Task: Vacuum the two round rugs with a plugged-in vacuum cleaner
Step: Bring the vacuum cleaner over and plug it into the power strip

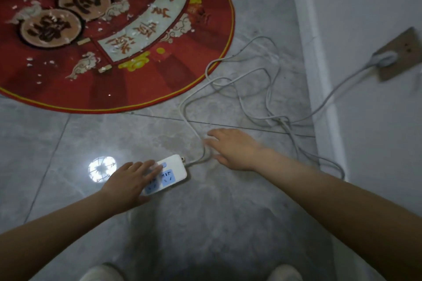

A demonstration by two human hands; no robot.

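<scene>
Power setup is the step in hand: the left hand (127, 180) lies flat, fingers on the power strip (170, 172) on the floor, its grip released. The right hand (233, 149) hovers spread, grasping nothing, beside the cord (246, 80), which runs to the wall socket (397, 55) at two o'clock. The round rug (146, 84), littered with scraps, lies at eleven o'clock; no vacuum shows. Next probably comes fetching its plug. Cord loops clutter the floor by the rug's edge.

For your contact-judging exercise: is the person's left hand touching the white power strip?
Touching. The head view shows the left hand resting flat on the power strip, fingers overlapping its top.
</scene>
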